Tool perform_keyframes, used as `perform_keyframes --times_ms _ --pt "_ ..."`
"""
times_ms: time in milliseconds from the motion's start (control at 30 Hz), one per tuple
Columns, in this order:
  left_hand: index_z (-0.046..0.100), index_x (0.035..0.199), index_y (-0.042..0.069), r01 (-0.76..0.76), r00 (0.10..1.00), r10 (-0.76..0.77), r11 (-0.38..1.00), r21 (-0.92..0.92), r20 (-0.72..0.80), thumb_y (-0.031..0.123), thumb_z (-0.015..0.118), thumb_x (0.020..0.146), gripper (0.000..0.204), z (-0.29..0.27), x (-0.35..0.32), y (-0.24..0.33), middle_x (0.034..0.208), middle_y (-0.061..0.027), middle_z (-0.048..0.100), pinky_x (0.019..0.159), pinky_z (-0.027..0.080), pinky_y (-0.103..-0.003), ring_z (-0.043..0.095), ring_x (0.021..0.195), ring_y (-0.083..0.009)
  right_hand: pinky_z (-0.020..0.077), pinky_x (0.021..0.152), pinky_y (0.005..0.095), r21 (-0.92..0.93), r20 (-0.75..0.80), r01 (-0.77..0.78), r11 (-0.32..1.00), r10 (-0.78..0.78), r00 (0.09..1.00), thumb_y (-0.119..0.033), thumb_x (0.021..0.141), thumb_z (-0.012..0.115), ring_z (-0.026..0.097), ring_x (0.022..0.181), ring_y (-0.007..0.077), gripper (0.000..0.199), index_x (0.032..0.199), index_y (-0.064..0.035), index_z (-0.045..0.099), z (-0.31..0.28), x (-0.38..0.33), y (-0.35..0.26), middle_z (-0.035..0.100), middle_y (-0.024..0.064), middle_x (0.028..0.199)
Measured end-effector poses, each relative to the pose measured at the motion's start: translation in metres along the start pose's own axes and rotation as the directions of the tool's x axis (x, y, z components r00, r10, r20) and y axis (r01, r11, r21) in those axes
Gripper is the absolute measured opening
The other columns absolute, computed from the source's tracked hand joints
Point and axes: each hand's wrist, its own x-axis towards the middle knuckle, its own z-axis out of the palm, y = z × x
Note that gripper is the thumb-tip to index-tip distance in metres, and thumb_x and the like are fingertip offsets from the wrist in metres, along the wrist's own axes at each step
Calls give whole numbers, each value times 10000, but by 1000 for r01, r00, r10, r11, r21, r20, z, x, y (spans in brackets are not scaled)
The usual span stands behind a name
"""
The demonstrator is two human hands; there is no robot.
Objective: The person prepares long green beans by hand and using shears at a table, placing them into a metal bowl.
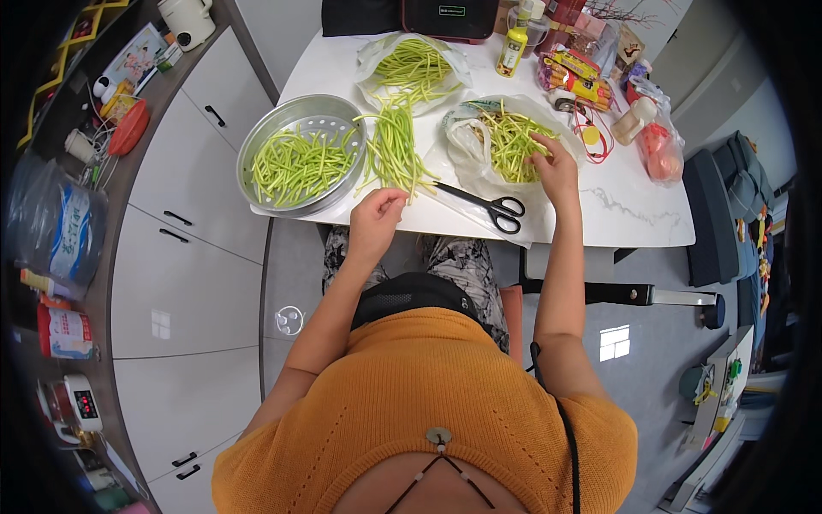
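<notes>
My left hand [377, 221] is closed at the table's near edge, by the lower ends of a bunch of long green stalks, like garlic scapes [394, 150]; whatever its fingers hold is hidden. Over a pale plastic bag [469, 163] of trimmed stalk pieces [512, 141], my right hand [556, 167] hovers at the right side with fingers apart. Black-handled scissors [490, 206] lie between my hands. To the left, a perforated metal steamer pan [247, 163] contains short cut stalks [300, 164]. Behind the bunch, another plastic bag [370, 64] holds long stalks.
A yellow bottle [512, 51], packaged food [575, 75], a red cord [603, 141] and a bag of reddish items [659, 152] crowd the white table [634, 210] at back right. White cabinets [184, 283] run along the left. A chair edge [512, 321] shows beside my legs.
</notes>
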Motion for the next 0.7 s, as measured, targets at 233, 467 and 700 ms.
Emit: perform_keyframes --times_ms 233,467,700 --pt "620 980 -7 11 1000 -11 1000 -5 -15 48 559 855 150 -5 -1 -3 779 2 582 579 406 -173 495 629 -47 514 632 220 581 285 -396 711 278 917 -107 928 409 622 892 143 332 1244 -81 507 -10 19 -29 571 72 1149" --pt "620 979 -6 16 1000 -16 998 -56 -5 54 563 856 148 -1 -2 -3 773 -1 583 577 407 -171 495 628 -45 503 760 273 630 447 -431 646 152 881 -221 945 436 592 1000 184 370 1292 -93 453 -15 32 -17 502 71 1272" --pt "618 977 -9 14 1000 -14 999 -30 -2 53 562 857 146 -2 -1 -1 777 -5 586 569 406 -169 496 626 -46 502 804 301 569 517 -469 676 149 843 -290 935 461 541 1083 189 442 1326 -93 402 -16 19 -35 484 64 1293"
